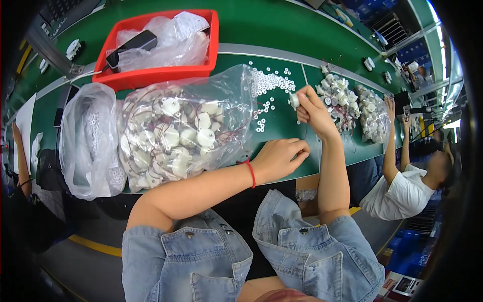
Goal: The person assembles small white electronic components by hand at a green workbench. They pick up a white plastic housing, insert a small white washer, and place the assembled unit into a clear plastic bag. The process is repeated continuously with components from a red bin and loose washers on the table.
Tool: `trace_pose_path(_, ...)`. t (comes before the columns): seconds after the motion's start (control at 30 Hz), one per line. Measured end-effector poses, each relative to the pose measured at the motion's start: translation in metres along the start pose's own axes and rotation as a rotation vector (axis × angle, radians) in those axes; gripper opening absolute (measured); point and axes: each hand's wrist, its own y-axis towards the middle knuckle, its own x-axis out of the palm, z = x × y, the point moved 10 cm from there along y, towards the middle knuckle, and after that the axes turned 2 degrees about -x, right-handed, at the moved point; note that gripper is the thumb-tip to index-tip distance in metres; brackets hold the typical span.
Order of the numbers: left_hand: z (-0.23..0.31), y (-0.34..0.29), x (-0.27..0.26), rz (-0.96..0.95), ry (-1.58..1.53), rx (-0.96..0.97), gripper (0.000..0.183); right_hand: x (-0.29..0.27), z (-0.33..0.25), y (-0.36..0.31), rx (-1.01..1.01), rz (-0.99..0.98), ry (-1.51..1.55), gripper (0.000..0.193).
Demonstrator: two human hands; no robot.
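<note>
My right hand (314, 112) is raised over the green table, its fingers closed on a small white motor (294, 101) with a round body. A thin wire hangs below it. My left hand (283, 158) lies near the table's front edge, palm down. Its fingers are loosely bent and apart, with nothing visible in them. Beyond the hands, many small white washers (271, 83) are spread on the table, and a few lie closer to me. A heap of loose white motors with wires (338, 95) sits right of my right hand.
Left of my left arm lies a large clear bag of white motors (171, 136). Beside it stands a plastic bag of white rings (93, 143). A red bin (151, 75) holds clear plastic and a black device. At right, a co-worker (402, 189) sits near another bag of motors (373, 118).
</note>
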Motion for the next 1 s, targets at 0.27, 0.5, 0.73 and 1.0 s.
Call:
trace_pose_path(0.27, -0.004, 0.001, -0.004, 0.053, -0.037, -0.052, 0.014, 0.024, -0.028, -0.036, -0.087, -0.301, 0.778, 0.023)
trace_pose_path(0.5, -0.01, 0.001, -0.011, 0.106, -0.054, -0.113, 0.017, 0.036, -0.036, -0.045, -0.156, -0.445, 0.98, 0.03)
trace_pose_path(0.73, -0.005, -0.003, -0.026, 0.224, -0.267, -0.116, 0.021, 0.032, -0.03, -0.05, -0.166, -0.403, 0.926, 0.031)
trace_pose_path(1.0, -0.016, 0.008, -0.014, 0.106, -0.79, -0.195, 0.041, 0.023, -0.013, -0.064, -0.235, -0.276, 0.663, 0.039)
